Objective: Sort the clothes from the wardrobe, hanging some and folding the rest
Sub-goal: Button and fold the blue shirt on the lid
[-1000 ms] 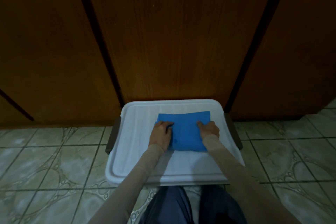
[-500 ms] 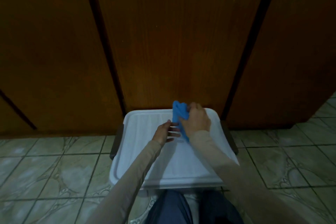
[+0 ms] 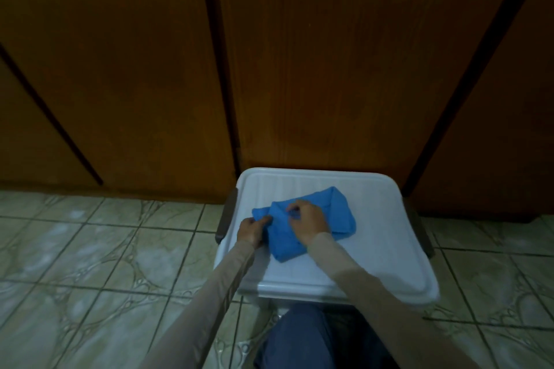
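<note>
A blue garment [image 3: 338, 216] lies partly folded on the white lid of a plastic box [image 3: 386, 252] in front of me. My left hand [image 3: 251, 231] pinches the garment's left edge near the lid's left side. My right hand [image 3: 307, 222] rests on top of the cloth with its fingers curled into the fabric near the middle. Part of the garment is hidden under both hands.
Closed brown wooden wardrobe doors [image 3: 329, 69] rise directly behind the box. Patterned tile floor [image 3: 105, 263] spreads to the left and right. Dark handles [image 3: 225, 220] stick out at the box's sides. My knees in dark trousers [image 3: 302, 338] are just below the lid.
The garment was flat under both hands, then my right hand lifted it bunched up. Now it is back down on the lid, refolded, with both hands on it. The view shifted left.
</note>
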